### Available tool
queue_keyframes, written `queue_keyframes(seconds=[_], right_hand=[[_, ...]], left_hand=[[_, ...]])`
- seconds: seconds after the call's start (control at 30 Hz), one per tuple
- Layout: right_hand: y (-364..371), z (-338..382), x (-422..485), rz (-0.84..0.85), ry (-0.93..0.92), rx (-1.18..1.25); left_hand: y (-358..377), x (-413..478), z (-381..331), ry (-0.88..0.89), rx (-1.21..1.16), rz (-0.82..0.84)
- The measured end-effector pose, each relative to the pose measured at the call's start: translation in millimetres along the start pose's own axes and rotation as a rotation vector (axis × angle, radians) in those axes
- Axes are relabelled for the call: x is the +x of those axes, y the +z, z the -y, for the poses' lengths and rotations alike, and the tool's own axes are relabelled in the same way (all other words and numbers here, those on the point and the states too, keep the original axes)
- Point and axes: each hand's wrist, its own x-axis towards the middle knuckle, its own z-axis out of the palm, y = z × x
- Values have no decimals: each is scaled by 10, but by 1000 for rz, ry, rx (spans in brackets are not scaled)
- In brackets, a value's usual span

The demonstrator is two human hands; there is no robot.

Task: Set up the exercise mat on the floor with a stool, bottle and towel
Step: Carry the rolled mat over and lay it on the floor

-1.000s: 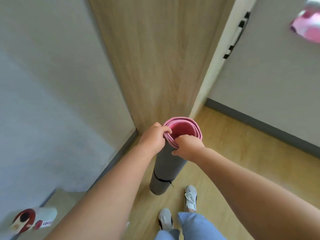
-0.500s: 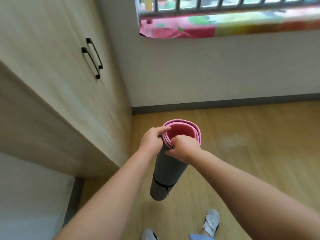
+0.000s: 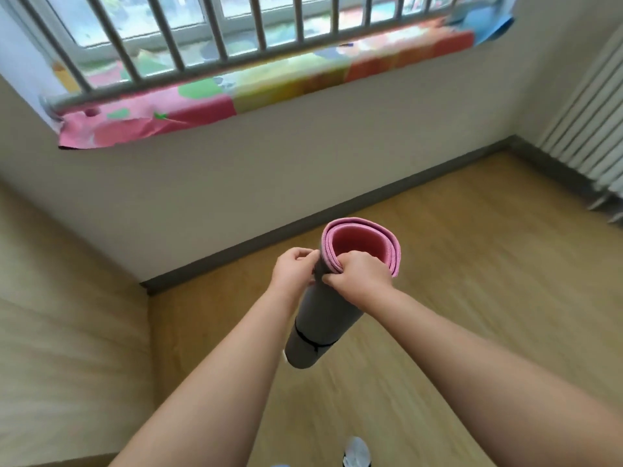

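Head view: rolled grey exercise mat with pink inner face (image 3: 320,318) held upright above the wooden floor (image 3: 472,264), black strap (image 3: 312,342) near its lower end. Left hand (image 3: 293,269) grips the top rim from the left, right hand (image 3: 362,276) pinches the rim's near edge; lower end probably off the floor.

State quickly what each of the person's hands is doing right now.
Left hand: closed, gripping the rolled mat near its top.
Right hand: closed, pinching the rolled mat's top rim.
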Motion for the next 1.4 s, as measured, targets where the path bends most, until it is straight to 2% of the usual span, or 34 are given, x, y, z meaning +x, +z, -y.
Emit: queue_keyframes(seconds=[0.37,0.67,0.87,1.2,1.4], right_hand=[[-902,-1657,851,-260,436,142],[-1598,-2744,1532,-394,666,194],[-2024,-3555,1724,-515,837,274],[-2802,-5134,2455,-588,929,373],[-3229,-5777,2860,-611,987,426]], left_hand=[[2006,1020,-961,15,63,355],[3330,1918,-1709,-76,119,629],[4406,2205,-2081,-44,223,797],[6218,2748,-2641,-13,374,835],[6936,2989,-2973,27,412,823]])
